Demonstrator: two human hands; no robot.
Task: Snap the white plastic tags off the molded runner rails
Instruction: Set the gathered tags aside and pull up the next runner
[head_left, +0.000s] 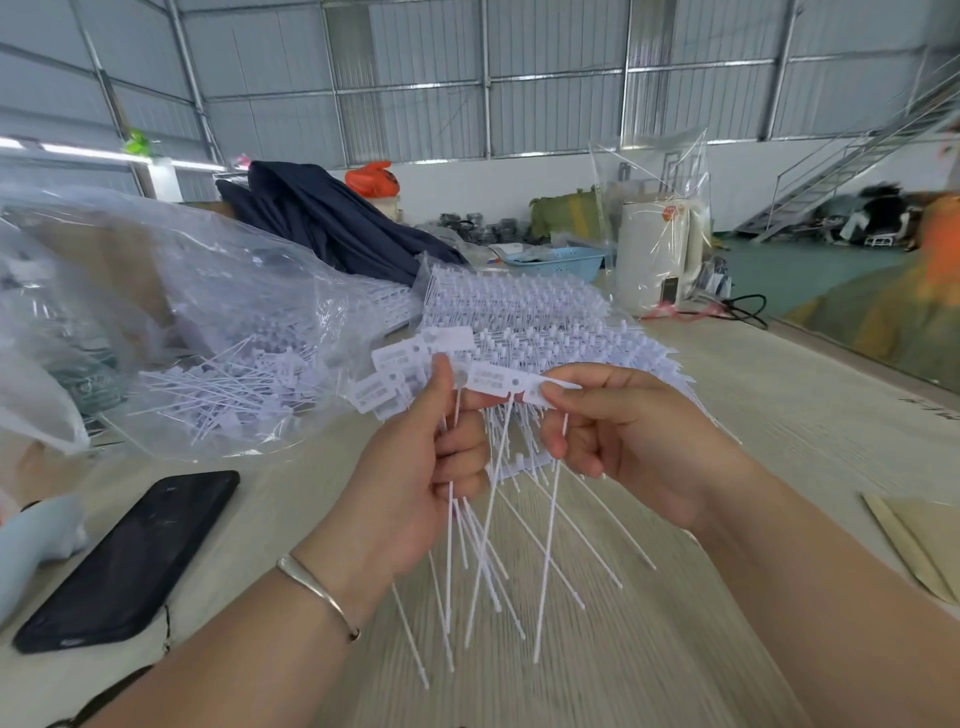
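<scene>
My left hand (415, 473) grips a bunch of loose white plastic tags (400, 374), their flat heads fanned above my thumb and their long thin tails hanging below my palm. My right hand (623, 426) pinches the head of one white tag (540, 387) between thumb and fingers, right beside the bunch. Behind both hands a stack of molded runner rails (524, 317) with tags attached lies on the table. One short rail piece (519, 462) shows between my hands, lower down.
A clear plastic bag (208, 332) with loose tags lies at the left. A black phone (130, 556) rests on the wooden table (727, 597) at the near left. A white kettle (660, 254), a blue basket (556, 262) and dark cloth (332, 218) stand further back.
</scene>
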